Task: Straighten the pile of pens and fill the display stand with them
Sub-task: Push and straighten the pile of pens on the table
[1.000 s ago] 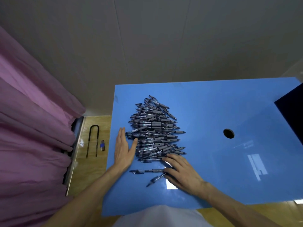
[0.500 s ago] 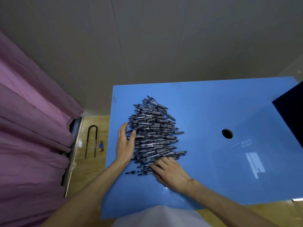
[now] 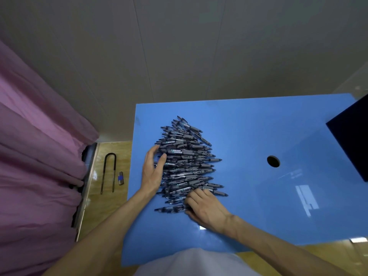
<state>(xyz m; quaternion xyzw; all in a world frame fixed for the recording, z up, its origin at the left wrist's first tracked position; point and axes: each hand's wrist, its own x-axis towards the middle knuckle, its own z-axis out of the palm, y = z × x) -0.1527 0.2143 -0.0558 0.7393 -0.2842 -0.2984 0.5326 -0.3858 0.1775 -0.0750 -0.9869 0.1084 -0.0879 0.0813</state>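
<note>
Pile of pens [image 3: 186, 162] between left hand [image 3: 152, 172] and, seemingly touching, right hand [image 3: 205, 208].

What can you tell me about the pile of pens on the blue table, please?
The pile of pens is a loose heap of grey-gripped pens lying mostly crosswise on the blue table, near its left edge. The left hand presses flat against its left side; the right hand rests on its near end, where strays lie.
</note>
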